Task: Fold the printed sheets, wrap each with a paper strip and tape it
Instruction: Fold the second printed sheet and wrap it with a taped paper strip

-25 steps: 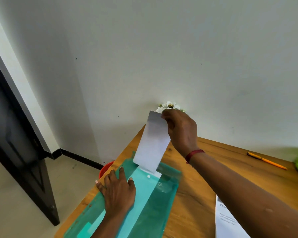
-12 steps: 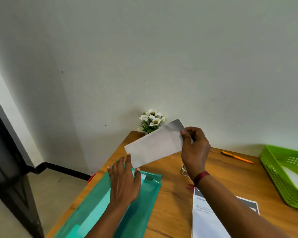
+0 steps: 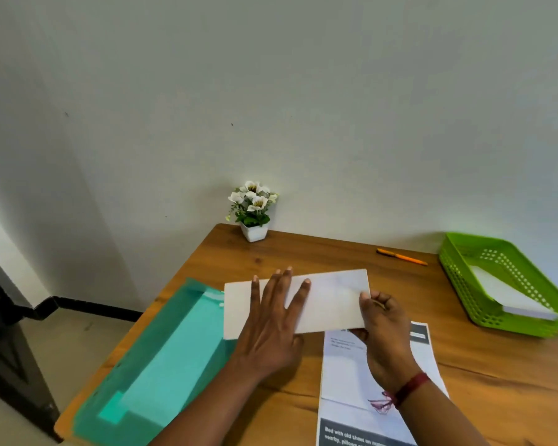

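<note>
Pressing down with straight, spread fingers, the left hand (image 3: 271, 320) lies flat on the blank white rectangular paper strip (image 3: 331, 300). The strip rests across the brown wooden table (image 3: 484, 365), its left end overlapping the translucent teal plastic folder (image 3: 161, 355). The right hand (image 3: 384, 329) pinches the strip's right end between thumb and curled fingers, above the white printed sheet (image 3: 345, 371) lying towards the near edge. A green perforated plastic basket (image 3: 458, 278) holding white paper stands at the right. A slim orange pen (image 3: 401, 256) and a small white pot of white flowers (image 3: 253, 210) sit near the wall.
</note>
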Tool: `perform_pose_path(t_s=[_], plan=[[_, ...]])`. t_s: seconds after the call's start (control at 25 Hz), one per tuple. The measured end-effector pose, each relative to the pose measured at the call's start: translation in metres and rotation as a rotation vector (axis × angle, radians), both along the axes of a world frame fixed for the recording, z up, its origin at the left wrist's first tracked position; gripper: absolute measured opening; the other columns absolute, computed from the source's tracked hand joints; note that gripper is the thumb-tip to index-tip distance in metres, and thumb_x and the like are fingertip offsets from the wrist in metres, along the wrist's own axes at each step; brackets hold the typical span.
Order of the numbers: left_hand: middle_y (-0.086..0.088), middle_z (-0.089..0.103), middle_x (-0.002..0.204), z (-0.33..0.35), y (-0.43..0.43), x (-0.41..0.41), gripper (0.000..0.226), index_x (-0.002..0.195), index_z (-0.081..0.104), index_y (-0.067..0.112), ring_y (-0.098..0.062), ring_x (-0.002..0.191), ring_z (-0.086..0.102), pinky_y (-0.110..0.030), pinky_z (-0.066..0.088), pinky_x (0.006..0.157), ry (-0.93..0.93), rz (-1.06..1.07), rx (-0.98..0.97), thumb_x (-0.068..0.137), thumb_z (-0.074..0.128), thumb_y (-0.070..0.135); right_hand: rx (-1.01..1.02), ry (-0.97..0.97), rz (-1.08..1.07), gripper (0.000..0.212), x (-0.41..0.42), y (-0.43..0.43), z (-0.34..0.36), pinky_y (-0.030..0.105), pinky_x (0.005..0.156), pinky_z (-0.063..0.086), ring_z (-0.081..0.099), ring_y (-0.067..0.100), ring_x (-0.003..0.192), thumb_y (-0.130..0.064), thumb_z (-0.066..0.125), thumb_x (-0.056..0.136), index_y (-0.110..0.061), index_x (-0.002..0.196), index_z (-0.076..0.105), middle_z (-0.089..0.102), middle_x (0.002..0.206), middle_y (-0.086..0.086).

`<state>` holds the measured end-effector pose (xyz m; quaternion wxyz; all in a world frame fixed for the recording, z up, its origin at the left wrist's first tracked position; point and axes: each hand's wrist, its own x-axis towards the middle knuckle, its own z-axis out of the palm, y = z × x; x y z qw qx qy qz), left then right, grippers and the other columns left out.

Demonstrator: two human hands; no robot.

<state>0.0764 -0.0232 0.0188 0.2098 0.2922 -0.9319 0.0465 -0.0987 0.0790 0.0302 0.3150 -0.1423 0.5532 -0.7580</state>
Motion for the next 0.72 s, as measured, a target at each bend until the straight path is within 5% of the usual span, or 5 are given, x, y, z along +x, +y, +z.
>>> perform_pose_path(t_s=[0.12,0.28,0.48,0.6,0.72], plan=[[-0.016,0.012,0.161,-0.011,0.016,-0.016,0.107,0.157,-0.002,0.027,-0.036,0.149,0.010,-0.057,-0.019,0.116,-0.135,-0.043,0.020,0.077,0.052,0.072,0.029,-0.112,0.054,0.019,-0.010,0.035,-0.027,0.038,0.064,0.059,0.072,0.027,0.093,-0.018,0.067,0.092,-0.013,0.109,0.062,0.074,0.103,0.010],[-0.014,0.025,0.154,-0.019,0.029,-0.034,0.100,0.155,-0.002,0.026,-0.033,0.143,0.019,-0.059,-0.022,0.114,-0.266,-0.096,0.033,0.079,0.057,0.052,0.032,-0.117,0.102,0.031,-0.025,0.070,-0.047,0.039,0.066,0.059,0.074,0.027,0.089,-0.007,0.069,0.088,-0.013,0.118,0.061,0.075,0.104,0.013],[-0.009,-0.007,0.166,-0.030,0.039,-0.046,0.112,0.152,-0.022,0.033,-0.027,0.152,-0.010,-0.054,-0.023,0.115,-0.277,-0.122,0.124,0.082,0.066,0.034,0.048,0.059,0.071,0.028,-0.036,0.092,-0.056,0.043,0.087,0.054,0.070,0.027,0.092,0.002,0.067,0.088,-0.006,0.114,0.063,0.072,0.105,0.024],[0.001,-0.039,0.157,-0.029,0.045,-0.048,0.113,0.148,-0.030,0.040,-0.017,0.147,-0.031,-0.041,-0.026,0.113,-0.168,-0.144,0.261,0.082,0.061,0.057,-0.023,0.153,-0.051,0.021,-0.040,0.100,-0.049,0.035,0.074,0.060,0.072,0.023,0.085,0.003,0.068,0.087,-0.010,0.104,0.069,0.075,0.099,0.016],[0.009,-0.031,0.161,-0.018,0.056,-0.050,0.104,0.155,-0.013,0.040,-0.004,0.146,-0.027,-0.033,-0.012,0.119,0.085,-0.094,0.502,0.082,0.058,0.065,-0.003,0.366,-0.295,0.026,-0.031,0.104,-0.047,0.019,0.063,0.055,0.067,0.010,0.072,-0.003,0.073,0.085,-0.028,0.091,0.072,0.075,0.088,0.007]])
